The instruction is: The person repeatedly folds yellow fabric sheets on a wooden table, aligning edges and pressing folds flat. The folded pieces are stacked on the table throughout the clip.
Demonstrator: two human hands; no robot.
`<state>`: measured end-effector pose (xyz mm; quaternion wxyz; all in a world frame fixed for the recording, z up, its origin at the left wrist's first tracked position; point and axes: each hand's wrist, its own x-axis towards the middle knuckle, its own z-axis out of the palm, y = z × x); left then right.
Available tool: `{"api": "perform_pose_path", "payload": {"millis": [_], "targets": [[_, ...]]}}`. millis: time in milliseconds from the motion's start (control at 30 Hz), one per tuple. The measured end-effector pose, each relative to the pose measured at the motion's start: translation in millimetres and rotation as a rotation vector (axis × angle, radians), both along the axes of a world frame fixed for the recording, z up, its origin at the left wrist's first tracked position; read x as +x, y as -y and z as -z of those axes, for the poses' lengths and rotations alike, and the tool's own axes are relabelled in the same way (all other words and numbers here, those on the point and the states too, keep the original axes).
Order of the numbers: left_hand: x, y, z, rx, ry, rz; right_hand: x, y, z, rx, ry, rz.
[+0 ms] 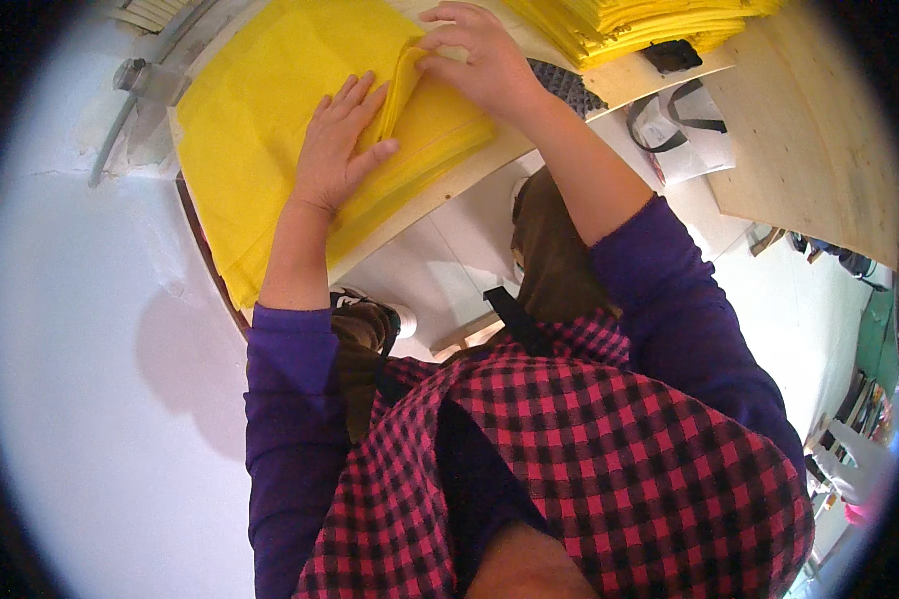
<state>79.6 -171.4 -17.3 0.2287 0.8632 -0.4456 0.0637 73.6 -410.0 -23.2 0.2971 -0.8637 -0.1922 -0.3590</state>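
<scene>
A broad stack of thin yellow cloth-like sheets (250, 130) lies on a wooden table in front of me. My left hand (342, 145) rests flat on the stack, fingers stretched out and thumb spread to the side. Just to its right, several sheets are bent up into a raised fold (400, 88). My right hand (479, 65) pinches the top edge of that fold between thumb and fingers, with its other fingers curled above. How many sheets are in the pinch I cannot tell.
Another pile of yellow sheets (629, 25) sits at the far right, with a small black object (672, 56) by its edge. A dark textured pad (561, 88) lies beyond my right wrist. Below the wooden tabletop (819, 130) stands a white bag (669, 135) with black handles.
</scene>
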Motion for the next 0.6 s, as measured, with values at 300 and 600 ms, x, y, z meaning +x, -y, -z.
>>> {"api": "perform_pose_path", "payload": {"millis": [300,600], "targets": [[2.4,-2.1,0.4,-0.022,-0.121,0.007,6.2,-10.4,-9.8,0.167,-0.133,-0.073],[5.3,-3.2,6.3,-0.042,-0.065,0.002,-59.9,16.5,4.9,0.620,-1.026,-0.204]]}}
